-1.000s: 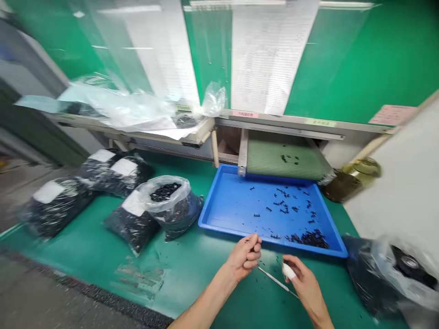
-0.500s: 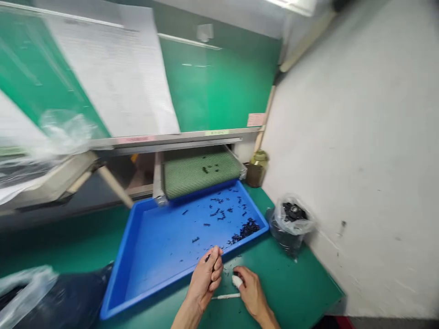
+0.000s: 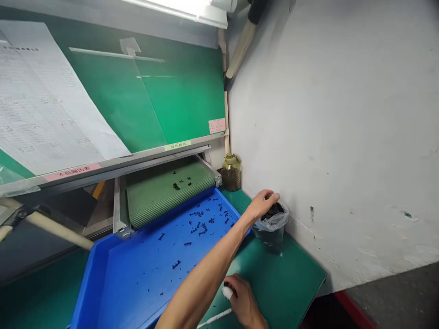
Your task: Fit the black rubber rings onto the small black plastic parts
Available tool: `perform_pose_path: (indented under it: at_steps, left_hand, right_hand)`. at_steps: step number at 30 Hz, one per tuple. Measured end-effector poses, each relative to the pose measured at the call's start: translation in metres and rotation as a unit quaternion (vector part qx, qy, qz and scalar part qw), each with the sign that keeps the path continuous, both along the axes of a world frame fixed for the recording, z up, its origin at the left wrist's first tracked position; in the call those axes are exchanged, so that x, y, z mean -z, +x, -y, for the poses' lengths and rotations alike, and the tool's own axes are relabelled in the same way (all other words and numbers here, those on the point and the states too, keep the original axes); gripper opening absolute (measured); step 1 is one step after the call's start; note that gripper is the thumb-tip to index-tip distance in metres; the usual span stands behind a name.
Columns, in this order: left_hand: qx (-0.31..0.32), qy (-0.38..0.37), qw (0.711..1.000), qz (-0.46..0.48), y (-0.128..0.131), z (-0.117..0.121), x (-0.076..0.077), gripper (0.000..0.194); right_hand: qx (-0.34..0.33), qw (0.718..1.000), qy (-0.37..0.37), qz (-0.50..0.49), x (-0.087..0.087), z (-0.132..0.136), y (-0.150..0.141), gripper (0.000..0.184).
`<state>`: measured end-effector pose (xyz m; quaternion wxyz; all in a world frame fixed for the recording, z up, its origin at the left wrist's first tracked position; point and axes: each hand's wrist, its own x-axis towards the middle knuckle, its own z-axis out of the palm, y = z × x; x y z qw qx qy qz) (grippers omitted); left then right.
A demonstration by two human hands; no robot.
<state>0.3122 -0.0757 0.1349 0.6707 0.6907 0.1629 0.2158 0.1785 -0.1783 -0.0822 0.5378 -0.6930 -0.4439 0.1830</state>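
My left hand [image 3: 263, 204] is stretched out to the right, over the mouth of a clear plastic bag [image 3: 272, 230] filled with small black parts [image 3: 274, 211]. Its thumb and forefinger are apart, while the other fingers are partly hidden below. Near the front of the green table, my right hand [image 3: 243, 299] is closed in a pinch, with a small black part [image 3: 226, 284] at the fingertips. A white cover [image 3: 227, 292] shows at one of its digits. Beside it lies a thin white stick [image 3: 215, 317]. My left forearm crosses the blue tray [image 3: 89, 274].
More black parts [image 3: 199, 227] are scattered in the tray. A green ribbed conveyor belt [image 3: 168, 196] ends over its back edge, carrying a few pieces. A brownish jar [image 3: 231, 172] stands by the white wall [image 3: 325, 114]. The green table [image 3: 274, 278] ends at the right.
My left hand has moved from above the tray's front edge to the bag at the right, and its fist has loosened. My right hand stays pinched near the table front. The view has swung right.
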Motion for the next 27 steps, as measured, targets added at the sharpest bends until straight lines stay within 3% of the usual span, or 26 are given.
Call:
perform_pose_path:
  at_steps: [4, 7, 13, 17, 22, 27]
  left_hand:
    - [-0.002, 0.043, 0.998, 0.056, -0.026, -0.003, 0.013, 0.028]
    - [-0.058, 0.005, 0.995, 0.078, -0.066, -0.005, 0.03, 0.026]
    - [-0.231, -0.153, 0.961, -0.012, -0.173, 0.011, 0.099, 0.011]
    - [-0.263, -0.249, 0.93, -0.058, -0.235, 0.04, 0.132, 0.02]
    - [-0.248, -0.353, 0.902, -0.005, -0.264, 0.056, 0.131, 0.029]
    - [-0.286, -0.397, 0.872, 0.031, -0.286, 0.052, 0.125, 0.028]
  right_hand:
    - [-0.017, 0.996, 0.0, -0.088, -0.004, 0.006, 0.011, 0.031]
    - [-0.033, 0.986, -0.019, -0.16, -0.005, 0.006, 0.018, 0.026]
    - [-0.04, 0.98, -0.048, -0.191, -0.034, 0.007, 0.021, 0.023]
    - [-0.097, 0.988, -0.04, -0.116, -0.06, 0.008, 0.015, 0.024]
    - [-0.174, 0.983, -0.052, -0.039, -0.076, 0.0, 0.0, 0.022]
    - [-0.229, 0.966, -0.093, -0.073, -0.067, -0.001, -0.008, 0.025]
